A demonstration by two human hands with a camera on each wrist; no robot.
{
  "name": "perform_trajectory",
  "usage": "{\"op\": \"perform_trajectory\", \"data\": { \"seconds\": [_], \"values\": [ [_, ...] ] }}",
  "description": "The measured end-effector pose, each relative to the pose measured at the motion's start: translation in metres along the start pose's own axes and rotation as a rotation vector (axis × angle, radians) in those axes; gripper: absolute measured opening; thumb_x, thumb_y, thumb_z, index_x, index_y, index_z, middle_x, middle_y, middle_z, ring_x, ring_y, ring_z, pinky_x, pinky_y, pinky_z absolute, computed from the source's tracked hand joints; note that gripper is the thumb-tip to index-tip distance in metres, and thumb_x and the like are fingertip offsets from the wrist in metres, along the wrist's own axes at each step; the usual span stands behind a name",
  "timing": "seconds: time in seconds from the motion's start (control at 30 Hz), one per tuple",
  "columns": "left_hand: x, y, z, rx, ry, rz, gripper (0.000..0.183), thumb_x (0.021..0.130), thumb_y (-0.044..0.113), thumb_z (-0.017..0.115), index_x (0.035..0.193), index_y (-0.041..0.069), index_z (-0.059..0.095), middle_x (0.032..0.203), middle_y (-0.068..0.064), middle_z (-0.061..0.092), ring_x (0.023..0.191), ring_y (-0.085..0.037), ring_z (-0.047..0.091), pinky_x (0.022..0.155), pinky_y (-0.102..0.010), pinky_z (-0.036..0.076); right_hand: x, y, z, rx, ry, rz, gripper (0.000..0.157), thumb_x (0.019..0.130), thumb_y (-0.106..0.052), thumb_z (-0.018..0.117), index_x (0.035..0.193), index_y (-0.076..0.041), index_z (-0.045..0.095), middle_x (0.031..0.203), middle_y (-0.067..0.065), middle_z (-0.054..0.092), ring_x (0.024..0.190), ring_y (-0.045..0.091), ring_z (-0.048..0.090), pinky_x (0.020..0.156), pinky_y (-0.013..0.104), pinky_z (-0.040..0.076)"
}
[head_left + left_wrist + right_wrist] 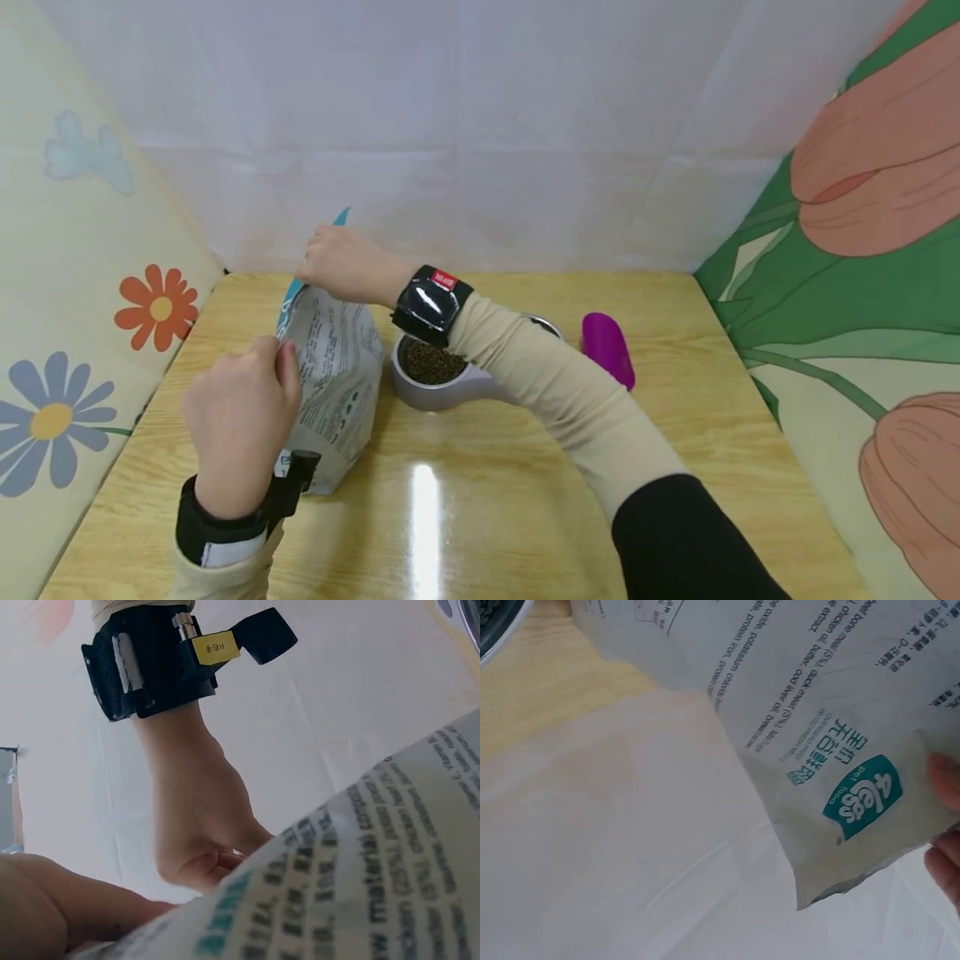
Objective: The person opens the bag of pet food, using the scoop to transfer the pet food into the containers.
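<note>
A white and teal pet food bag (333,383) stands on the table, its printed side facing right. My right hand (348,262) reaches across and grips the far part of its top edge. Nearer me, my left hand (243,417) has curled fingers at the near part of that edge, the thumb against it. In the left wrist view, the bag's text panel (360,862) hides most of the right hand's fingertips. The right wrist view shows the bag's logo corner (862,799) and fingers (945,862) on the top edge. The bag's inside is out of sight.
Right of the bag is a grey double bowl (420,396) with brown kibble (431,362) in its left part; the right arm covers much of it. A purple scoop (607,346) lies farther right on the wooden table (525,500). A white sheet (465,142) hangs behind.
</note>
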State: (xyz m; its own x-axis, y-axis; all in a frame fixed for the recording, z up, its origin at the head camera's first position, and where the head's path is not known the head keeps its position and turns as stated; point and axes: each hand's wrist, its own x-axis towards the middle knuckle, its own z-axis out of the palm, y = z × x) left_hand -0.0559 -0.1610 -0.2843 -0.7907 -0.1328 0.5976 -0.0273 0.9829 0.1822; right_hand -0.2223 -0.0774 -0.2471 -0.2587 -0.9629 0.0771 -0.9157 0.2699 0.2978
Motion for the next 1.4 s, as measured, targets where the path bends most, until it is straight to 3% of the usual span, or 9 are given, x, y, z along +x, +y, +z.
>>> {"op": "perform_trajectory", "data": {
  "seconds": [0.17,0.3,0.6,0.7,0.87,1.03,1.17,1.27,1.4],
  "values": [
    [-0.003,-0.001,-0.006,-0.038,-0.007,-0.003,0.03,0.086,0.017,0.058,0.066,-0.005,0.055,0.043,-0.007,0.034,0.035,-0.021,0.03,0.035,-0.028,0.018,-0.001,0.018,0.003,0.004,-0.014,0.062,0.028,0.09,-0.003,0.05,0.113,-0.013,0.062,0.11,0.001,0.062,0.104,0.017,0.053,0.093,0.027,0.035],
    [-0.008,0.002,-0.011,-0.039,-0.024,-0.005,0.029,0.085,0.015,0.058,0.066,-0.007,0.056,0.042,-0.007,0.036,0.034,-0.019,0.03,0.035,-0.027,0.018,-0.003,0.033,0.011,-0.082,0.009,0.136,0.023,0.093,-0.009,0.05,0.108,-0.017,0.066,0.105,-0.003,0.064,0.097,0.015,0.054,0.085,0.027,0.036],
    [-0.015,0.002,-0.009,-0.054,0.024,0.037,0.026,0.083,0.008,0.063,0.065,-0.008,0.053,0.042,-0.006,0.033,0.033,-0.018,0.027,0.036,-0.026,0.018,-0.005,0.04,0.017,-0.13,0.053,0.079,0.025,0.094,-0.008,0.046,0.111,-0.012,0.064,0.105,0.001,0.065,0.098,0.017,0.056,0.088,0.028,0.037],
    [-0.018,0.001,-0.01,-0.092,0.022,0.019,0.028,0.081,0.013,0.066,0.064,-0.006,0.055,0.043,-0.006,0.038,0.034,-0.017,0.03,0.036,-0.027,0.019,-0.006,0.046,0.022,-0.14,0.045,0.126,0.026,0.096,-0.009,0.044,0.116,-0.01,0.06,0.112,0.004,0.061,0.105,0.019,0.054,0.091,0.03,0.038],
    [-0.028,-0.001,-0.008,-0.132,0.021,0.03,0.041,0.076,0.015,0.07,0.048,0.005,0.041,0.042,0.0,0.027,0.036,-0.012,0.023,0.037,-0.025,0.014,-0.009,0.055,0.034,-0.166,0.027,0.253,0.026,0.096,-0.012,0.043,0.116,-0.01,0.06,0.11,0.006,0.062,0.102,0.02,0.056,0.086,0.03,0.043],
    [-0.033,-0.001,-0.002,-0.161,0.082,0.1,0.041,0.076,0.007,0.069,0.046,0.006,0.041,0.043,0.003,0.025,0.036,-0.009,0.019,0.038,-0.024,0.012,-0.014,0.053,0.045,-0.174,0.111,0.284,0.023,0.096,-0.012,0.045,0.102,-0.009,0.067,0.092,0.004,0.067,0.078,0.015,0.061,0.073,0.027,0.046],
    [-0.036,-0.004,0.001,-0.147,0.164,0.133,0.043,0.076,0.007,0.066,0.045,0.008,0.037,0.042,0.001,0.026,0.036,-0.011,0.019,0.038,-0.026,0.012,-0.012,0.048,0.052,-0.119,0.189,0.304,0.024,0.096,-0.012,0.045,0.092,-0.01,0.068,0.081,0.002,0.067,0.059,0.01,0.049,0.066,0.025,0.043],
    [-0.038,-0.008,0.002,-0.133,0.222,0.134,0.043,0.078,0.011,0.063,0.046,0.009,0.035,0.042,-0.002,0.028,0.035,-0.014,0.022,0.038,-0.026,0.01,-0.009,0.045,0.053,-0.104,0.214,0.319,0.024,0.096,-0.011,0.045,0.09,-0.01,0.068,0.079,0.002,0.067,0.057,0.009,0.045,0.063,0.024,0.041],
    [-0.038,-0.011,0.003,-0.151,0.247,0.12,0.042,0.079,0.013,0.065,0.047,0.008,0.037,0.044,-0.004,0.033,0.036,-0.015,0.026,0.038,-0.026,0.01,-0.006,0.045,0.05,-0.147,0.18,0.332,0.022,0.095,-0.01,0.045,0.1,-0.009,0.067,0.092,0.003,0.067,0.073,0.01,0.059,0.071,0.024,0.045]
  ]
}}
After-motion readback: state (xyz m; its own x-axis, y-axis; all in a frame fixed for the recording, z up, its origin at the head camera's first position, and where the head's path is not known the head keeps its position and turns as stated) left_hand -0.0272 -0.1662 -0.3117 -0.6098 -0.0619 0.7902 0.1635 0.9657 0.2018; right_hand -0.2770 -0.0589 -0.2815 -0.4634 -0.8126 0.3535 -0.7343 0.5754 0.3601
